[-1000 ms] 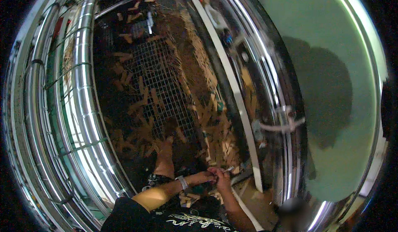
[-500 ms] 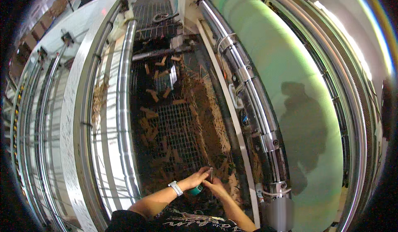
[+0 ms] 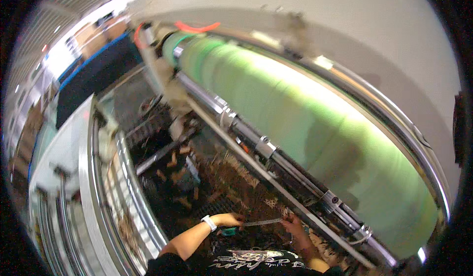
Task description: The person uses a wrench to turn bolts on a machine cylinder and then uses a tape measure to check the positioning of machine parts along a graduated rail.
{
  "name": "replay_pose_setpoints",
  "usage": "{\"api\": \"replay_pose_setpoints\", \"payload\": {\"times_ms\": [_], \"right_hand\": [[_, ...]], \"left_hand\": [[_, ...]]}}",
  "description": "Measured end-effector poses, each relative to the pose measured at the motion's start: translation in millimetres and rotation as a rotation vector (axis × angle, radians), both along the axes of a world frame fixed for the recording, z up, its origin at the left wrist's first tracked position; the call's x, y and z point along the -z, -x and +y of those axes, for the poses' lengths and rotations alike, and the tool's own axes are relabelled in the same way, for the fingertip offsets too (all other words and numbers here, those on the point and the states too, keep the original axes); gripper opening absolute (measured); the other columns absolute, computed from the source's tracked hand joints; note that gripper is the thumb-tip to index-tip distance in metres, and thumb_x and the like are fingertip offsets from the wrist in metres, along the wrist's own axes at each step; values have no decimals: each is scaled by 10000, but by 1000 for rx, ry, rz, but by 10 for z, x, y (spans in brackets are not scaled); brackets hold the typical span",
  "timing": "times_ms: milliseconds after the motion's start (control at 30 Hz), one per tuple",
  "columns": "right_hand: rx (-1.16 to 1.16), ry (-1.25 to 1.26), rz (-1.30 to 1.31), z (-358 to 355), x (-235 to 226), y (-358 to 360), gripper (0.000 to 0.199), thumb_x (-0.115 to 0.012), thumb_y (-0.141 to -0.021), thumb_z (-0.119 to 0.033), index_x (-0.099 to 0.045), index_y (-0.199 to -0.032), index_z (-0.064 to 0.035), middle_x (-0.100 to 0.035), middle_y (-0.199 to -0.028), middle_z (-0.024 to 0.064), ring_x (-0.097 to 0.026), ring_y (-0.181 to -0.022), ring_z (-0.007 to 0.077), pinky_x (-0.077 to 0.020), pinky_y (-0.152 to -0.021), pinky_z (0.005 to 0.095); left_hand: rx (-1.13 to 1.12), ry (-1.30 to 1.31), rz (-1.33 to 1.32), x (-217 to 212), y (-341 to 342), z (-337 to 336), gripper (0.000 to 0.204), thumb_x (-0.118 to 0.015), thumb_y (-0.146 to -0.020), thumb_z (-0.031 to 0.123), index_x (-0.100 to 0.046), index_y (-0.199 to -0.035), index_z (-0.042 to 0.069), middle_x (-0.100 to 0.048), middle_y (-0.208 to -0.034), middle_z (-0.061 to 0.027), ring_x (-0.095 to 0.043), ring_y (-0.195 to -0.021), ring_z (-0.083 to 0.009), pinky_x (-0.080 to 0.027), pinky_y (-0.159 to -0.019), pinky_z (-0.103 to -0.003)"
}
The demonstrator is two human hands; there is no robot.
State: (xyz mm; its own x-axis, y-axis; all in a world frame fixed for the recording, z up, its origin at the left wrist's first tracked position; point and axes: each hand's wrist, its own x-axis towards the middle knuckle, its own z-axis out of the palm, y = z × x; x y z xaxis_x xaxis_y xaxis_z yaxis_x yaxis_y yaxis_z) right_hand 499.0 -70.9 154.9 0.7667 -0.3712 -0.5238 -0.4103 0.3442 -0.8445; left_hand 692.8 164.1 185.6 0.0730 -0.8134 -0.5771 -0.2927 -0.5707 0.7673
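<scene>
head view: thin strip (image 3: 263,222) spans left hand (image 3: 227,220) to right hand (image 3: 294,225) (blurred).

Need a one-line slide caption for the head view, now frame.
Left hand and right hand stretch a thin strip beside a long green roller and steel rails.

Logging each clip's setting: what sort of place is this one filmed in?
Most likely a factory floor, at a large roller machine. A long green roll runs between polished metal rollers, above a mesh floor grate littered with brown scraps. The left hand and right hand stretch a thin strip beside it.
</scene>
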Motion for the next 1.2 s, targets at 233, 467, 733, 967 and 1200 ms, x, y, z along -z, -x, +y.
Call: {"api": "replay_pose_setpoints", "payload": {"times_ms": [233,467,733,967,1200], "right_hand": [[354,486,-90,-287,-284,211,380,-646,-744,-232,-477,-1022,-36,-537,-740,27,-490,-648,118,-410,-524,277],[1007,59,-223,1069,-137,-56,380,-623,-776,-230,-519,-1068,-9,-583,-900,60,-508,-855,127,-425,-725,300],[1428,-101,-295,1934,211,-747,126,-549,-829,-184,-550,-781,-66,-503,-615,-37,-427,-511,61,-334,-470,220],[1576,372,-124,751,680,871,234,-574,-750,-224,-433,-613,-98,-400,-524,-23,-380,-437,95,-296,-387,259],[1890,205,-166,-848,535,2572,197,-529,-792,-155,-467,-637,-50,-378,-488,11,-319,-381,116,-262,-368,277]], "left_hand": [[97,-251,31,-69,-1315,429,419,-553,-791,326,-545,-1058,3,-555,-1047,-117,-493,-949,-179,-365,-838,-280],[391,-2,-164,-167,-1635,-124,264,-479,-851,232,-571,-925,-4,-602,-882,-90,-548,-829,-172,-404,-757,-284],[642,44,31,4,-147,-965,217,-474,-859,199,-588,-846,16,-591,-768,-43,-525,-725,-113,-397,-706,-261],[773,13,-179,74,-467,-1368,272,-514,-838,269,-585,-857,7,-593,-778,-49,-524,-765,-129,-396,-712,-260],[560,-28,-129,359,-1375,-1746,191,-522,-844,188,-573,-885,9,-615,-818,-89,-566,-755,-165,-431,-710,-292]]}}
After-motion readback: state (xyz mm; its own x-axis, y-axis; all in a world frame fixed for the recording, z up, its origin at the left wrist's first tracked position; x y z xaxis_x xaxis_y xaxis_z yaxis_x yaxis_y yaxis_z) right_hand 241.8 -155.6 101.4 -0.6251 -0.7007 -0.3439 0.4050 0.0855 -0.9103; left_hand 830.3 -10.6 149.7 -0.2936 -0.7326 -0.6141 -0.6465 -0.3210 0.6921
